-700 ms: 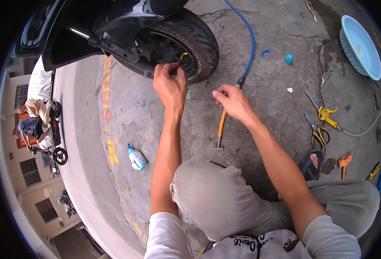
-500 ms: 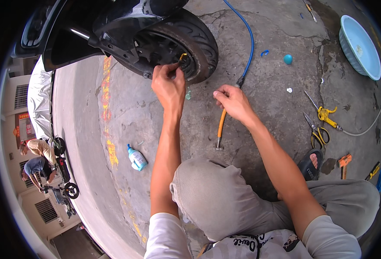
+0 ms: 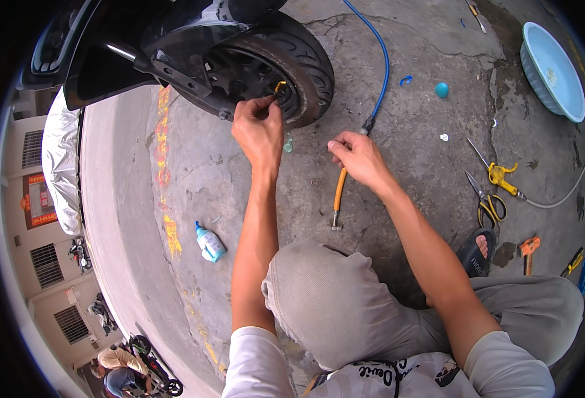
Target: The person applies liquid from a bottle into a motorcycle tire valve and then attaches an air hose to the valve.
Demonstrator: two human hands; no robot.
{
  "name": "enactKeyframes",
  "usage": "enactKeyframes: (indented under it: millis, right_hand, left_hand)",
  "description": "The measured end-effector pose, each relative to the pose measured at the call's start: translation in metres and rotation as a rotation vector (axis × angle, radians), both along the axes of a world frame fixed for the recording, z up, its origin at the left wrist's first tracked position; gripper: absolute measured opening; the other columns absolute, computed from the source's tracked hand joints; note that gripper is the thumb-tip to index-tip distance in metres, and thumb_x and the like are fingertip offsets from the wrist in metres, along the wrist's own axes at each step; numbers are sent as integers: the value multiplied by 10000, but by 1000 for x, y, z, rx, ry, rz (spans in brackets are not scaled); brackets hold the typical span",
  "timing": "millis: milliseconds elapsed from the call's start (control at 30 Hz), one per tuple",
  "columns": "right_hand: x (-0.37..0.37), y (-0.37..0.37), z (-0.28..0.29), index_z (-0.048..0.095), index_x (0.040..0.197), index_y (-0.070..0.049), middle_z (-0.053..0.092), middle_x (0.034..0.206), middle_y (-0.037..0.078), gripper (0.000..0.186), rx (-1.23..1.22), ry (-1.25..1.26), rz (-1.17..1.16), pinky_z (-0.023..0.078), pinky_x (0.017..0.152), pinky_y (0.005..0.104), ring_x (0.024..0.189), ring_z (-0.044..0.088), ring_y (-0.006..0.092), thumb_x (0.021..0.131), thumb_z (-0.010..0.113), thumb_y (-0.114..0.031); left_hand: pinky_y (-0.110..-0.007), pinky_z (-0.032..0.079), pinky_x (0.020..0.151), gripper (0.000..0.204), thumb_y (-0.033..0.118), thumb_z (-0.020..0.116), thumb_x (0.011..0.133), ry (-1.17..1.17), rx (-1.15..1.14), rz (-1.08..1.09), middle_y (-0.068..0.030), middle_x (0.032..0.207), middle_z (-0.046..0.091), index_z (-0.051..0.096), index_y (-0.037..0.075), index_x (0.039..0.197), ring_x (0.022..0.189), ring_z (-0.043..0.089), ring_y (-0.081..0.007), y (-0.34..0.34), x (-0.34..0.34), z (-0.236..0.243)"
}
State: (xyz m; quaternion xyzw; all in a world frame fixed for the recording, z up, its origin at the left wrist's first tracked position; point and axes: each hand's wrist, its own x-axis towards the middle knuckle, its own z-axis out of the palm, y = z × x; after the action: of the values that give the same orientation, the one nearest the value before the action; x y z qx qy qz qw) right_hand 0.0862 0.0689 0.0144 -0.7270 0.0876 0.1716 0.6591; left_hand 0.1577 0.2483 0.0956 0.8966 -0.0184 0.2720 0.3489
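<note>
My left hand is closed in a pinch at the rim of a black wheel on a dark scooter. A small yellow piece sits on the wheel just above its fingertips, and what they grip is too small to make out. My right hand has its fingers curled together over an air hose. That hose's orange end with a metal tip comes out below the hand, and its blue length runs away above. Whether the fingers hold the hose or something small is hidden.
To the right lie a yellow air blow gun, scissors, an orange-headed hammer and a pale blue basin. A teal ball rests on the concrete. Left of my arm lies a blue-capped bottle. Two people are farther left.
Both my hands stay almost in place, at the wheel and over the hose. The two people with a small bike at far left have moved toward the lower edge.
</note>
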Motion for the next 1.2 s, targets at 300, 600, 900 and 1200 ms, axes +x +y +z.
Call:
enactKeyframes:
  millis: [300,600,900,1200]
  right_hand:
    - [1,-3,-5,705,1038,13,709,824,70,280,5,3,4,551,699,313,744,675,138,1022,657,-262]
    - [8,29,20,719,1092,-15,712,913,55,263,341,102,-104,524,696,286,762,656,137,1015,661,-260]
    - [59,98,58,697,1055,-103,710,979,38,187,1188,478,-409,513,744,357,847,648,173,1012,659,-281]
    - [73,109,56,714,1092,-109,733,1018,37,172,1474,607,-425,572,817,333,948,698,175,977,757,-230]
  left_hand:
    - [-332,543,770,125,54,753,826,8,-45,13,-127,877,688,773,-29,917,791,699,-235,-5,-1,-5]
    - [-334,551,781,143,53,743,830,7,99,-70,-138,898,703,777,-18,950,812,717,-251,1,2,6]
    - [-295,520,694,87,-3,729,838,531,-235,-7,-56,843,711,713,-18,922,741,653,-143,13,46,21]
    - [-299,542,672,143,-12,771,882,649,-849,-2,-55,883,698,666,3,977,764,658,-157,26,47,21]
